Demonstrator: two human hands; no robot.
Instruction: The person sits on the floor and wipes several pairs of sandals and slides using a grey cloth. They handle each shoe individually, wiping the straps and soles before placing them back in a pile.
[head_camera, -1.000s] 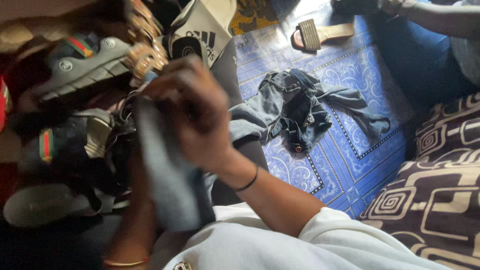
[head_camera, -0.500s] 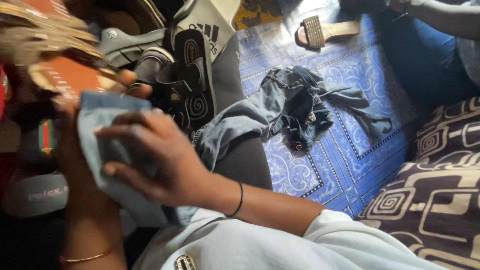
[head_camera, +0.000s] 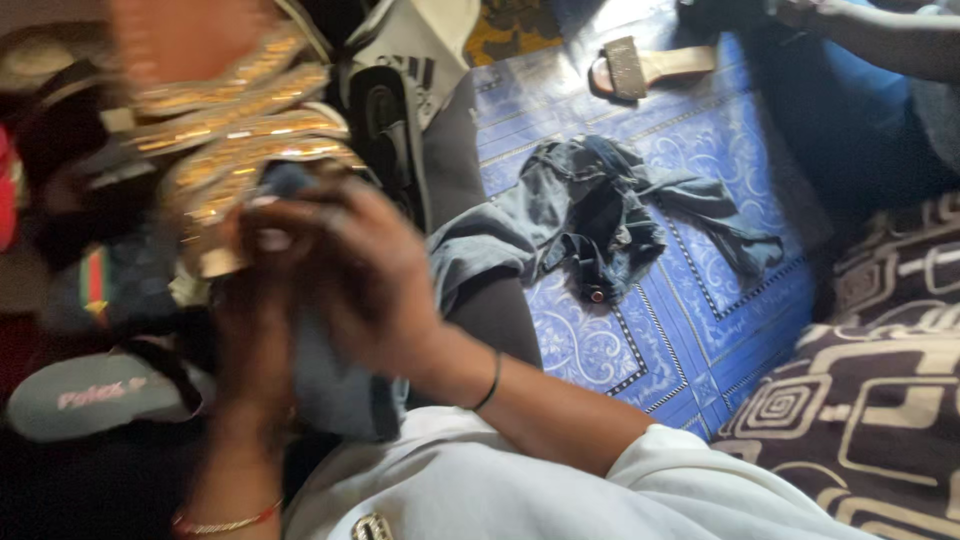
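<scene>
Head view: caught mid-wipe, by the look of it. Right hand (head_camera: 370, 290) at centre left, fingers pressed on a blue-grey cloth (head_camera: 340, 395), against a gold-strapped sandal (head_camera: 240, 130) at upper left. Left hand (head_camera: 250, 330) beneath, grip too blurred to tell. Grey sole (head_camera: 100, 395) with pink lettering at lower left; 1 red-green stripe tag (head_camera: 93, 280) at the left edge.

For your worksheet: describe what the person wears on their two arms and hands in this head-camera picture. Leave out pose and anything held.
Both hands are bare, without gloves. The right hand has a thin black band round its wrist, and further up the arm a loose white sleeve. The left hand has a slim gold and red bangle at the wrist, and the forearm is uncovered. The picture is blurred.
</scene>
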